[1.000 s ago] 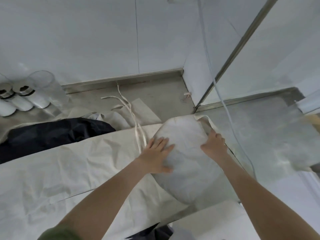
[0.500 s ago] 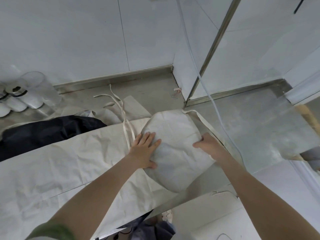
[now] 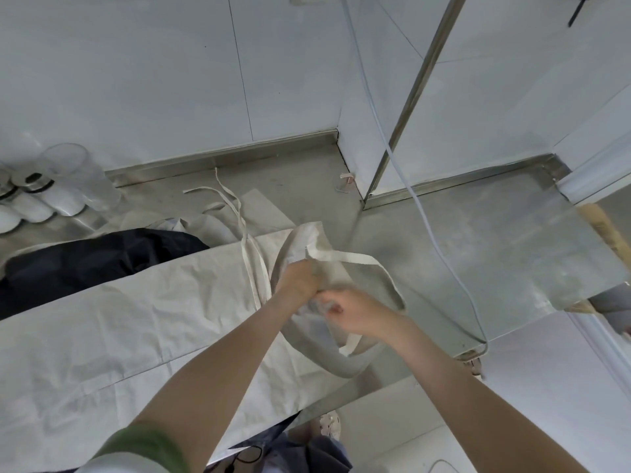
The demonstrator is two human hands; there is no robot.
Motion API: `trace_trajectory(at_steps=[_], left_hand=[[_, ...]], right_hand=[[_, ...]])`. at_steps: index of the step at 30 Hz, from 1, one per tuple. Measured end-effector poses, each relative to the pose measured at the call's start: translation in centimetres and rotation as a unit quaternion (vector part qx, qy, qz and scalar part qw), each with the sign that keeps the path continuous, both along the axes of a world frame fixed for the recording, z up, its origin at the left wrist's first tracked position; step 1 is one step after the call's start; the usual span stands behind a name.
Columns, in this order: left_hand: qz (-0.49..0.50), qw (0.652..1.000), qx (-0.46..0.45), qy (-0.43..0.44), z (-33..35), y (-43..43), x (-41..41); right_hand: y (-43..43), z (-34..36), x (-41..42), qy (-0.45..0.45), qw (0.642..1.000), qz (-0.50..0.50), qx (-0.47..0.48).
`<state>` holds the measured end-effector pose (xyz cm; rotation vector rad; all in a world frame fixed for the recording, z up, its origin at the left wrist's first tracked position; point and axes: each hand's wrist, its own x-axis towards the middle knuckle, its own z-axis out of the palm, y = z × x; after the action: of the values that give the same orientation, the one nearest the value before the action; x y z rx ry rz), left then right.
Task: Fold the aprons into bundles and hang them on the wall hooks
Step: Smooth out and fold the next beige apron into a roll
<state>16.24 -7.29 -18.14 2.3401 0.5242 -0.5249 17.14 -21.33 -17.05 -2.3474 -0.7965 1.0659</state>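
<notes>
my left hand [image 3: 296, 285] is clamped on the cream apron bundle [image 3: 309, 245], with the fingers curled deep into the cloth. my right hand [image 3: 356, 314] meets it just beside, fingers curled and pinching the same fabric, though blur hides which fold i have. the bundle is matte woven cotton, creased like paper and rumpled into a soft rounded lump. it sits at the right end of the flat apron [image 3: 102, 322], near the front edge of the steel counter [image 3: 495, 268]; i cannot tell if it touches down. a flat woven strap [image 3: 358, 258] loops out of it to the right and curves back under my right wrist. the flat apron lies long and wrinkled, its two thin ties [image 3: 251, 264] trailing toward the wall. a dark cloth [image 3: 85, 264] is crumpled behind it. the counter is dull, smudged metal. a clear glass [image 3: 78, 175] stands far left beside white bottles [image 3: 34, 206].
</notes>
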Motion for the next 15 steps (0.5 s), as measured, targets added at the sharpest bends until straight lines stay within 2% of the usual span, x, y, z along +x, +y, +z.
trace_trajectory(at_steps=[1, 3, 4, 5, 8, 10, 12, 14, 15], left_hand=[[0.013, 1.000, 0.000, 0.009, -0.3, 0.2, -0.2], [0.049, 0.999, -0.008, 0.017, -0.9, 0.6, -0.5], [0.064, 0.998, -0.003, 0.021, -0.9, 0.8, -0.5], [0.071, 0.997, 0.005, 0.030, -1.1, 0.9, -0.6], [0.053, 0.997, 0.040, 0.042, -1.4, 0.9, -0.7], [0.039, 0.997, 0.056, 0.043, -1.7, 1.0, -0.7], [0.049, 0.997, 0.055, 0.038, -1.8, 1.1, -0.6], [0.088, 0.995, 0.031, 0.021, -1.7, 1.0, -0.8], [0.112, 0.994, 0.013, 0.010, -1.5, 0.8, -0.8]], right_hand=[[-0.5, -0.2, 0.4, -0.073, 0.996, -0.044, 0.007], [-2.0, -0.5, 1.8, -0.222, 0.965, -0.140, -0.023], [-3.1, -0.8, 2.4, -0.246, 0.950, -0.182, -0.067], [-4.2, -1.2, 2.8, -0.232, 0.941, -0.217, -0.117], [-6.4, -2.8, 2.9, -0.091, 0.940, -0.257, -0.205], [-7.1, -3.9, 2.6, -0.054, 0.941, -0.276, -0.186], [-7.2, -4.1, 2.6, -0.056, 0.945, -0.276, -0.167], [-6.9, -4.3, 2.5, -0.053, 0.946, -0.286, -0.146], [-6.6, -3.8, 2.3, -0.028, 0.938, -0.330, -0.103]])
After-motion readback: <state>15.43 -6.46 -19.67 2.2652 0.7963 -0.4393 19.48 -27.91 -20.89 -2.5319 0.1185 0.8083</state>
